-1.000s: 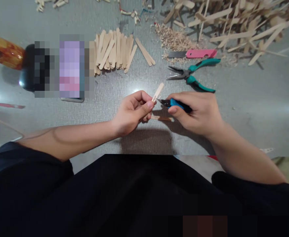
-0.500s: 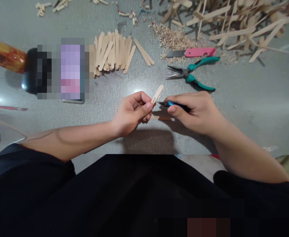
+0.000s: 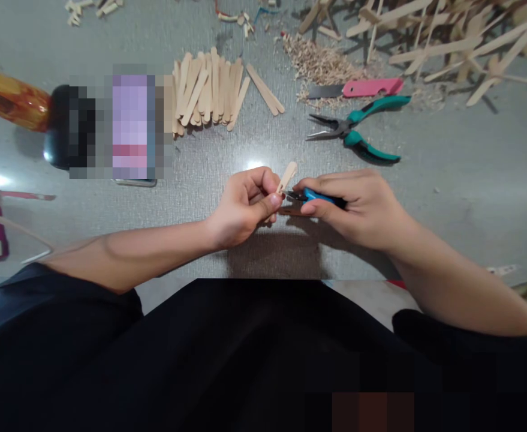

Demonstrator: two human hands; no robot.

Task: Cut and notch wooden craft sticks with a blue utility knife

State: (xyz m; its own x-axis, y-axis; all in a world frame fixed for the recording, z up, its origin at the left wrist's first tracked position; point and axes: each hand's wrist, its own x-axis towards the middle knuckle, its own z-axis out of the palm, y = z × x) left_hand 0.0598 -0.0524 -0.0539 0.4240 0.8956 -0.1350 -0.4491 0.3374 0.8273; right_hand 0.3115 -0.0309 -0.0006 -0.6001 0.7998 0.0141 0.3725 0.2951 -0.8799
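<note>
**A:** What is seen at the hands in the head view?

**B:** Two hands are seen close together above the grey tabletop (image 3: 470,180). One wooden stick (image 3: 287,175) is pinched in the grip of the left hand (image 3: 245,207), with the thumb pressed against the fingertips. The stick's free end is tilted up and away to the right.

**A:** And the other hand?

**B:** One blue-handled cutter (image 3: 318,196) is enclosed by the right hand (image 3: 364,207). That grip is closed round the handles, and the dark tip is set against the stick just beside the left thumb. How far the blades are parted cannot be told.

**A:** Is anything found beneath them?

**B:** One short brown stick piece (image 3: 292,211) is partly seen on the tabletop under the two hands.

**A:** What is counted farther off?

**B:**
- One pair of teal pliers (image 3: 357,127) is laid there with its handles spread.
- One pink knife (image 3: 366,87) is placed just beyond the pliers.
- One heap of shavings (image 3: 317,63) is touched by the knife's blade end.
- One stacked row of sticks (image 3: 209,90) is seen, too many to be counted.
- Two single sticks (image 3: 265,90) are laid just to the right of the row.
- One large tangled pile of sticks (image 3: 447,33) is spread along the far right edge.
</note>
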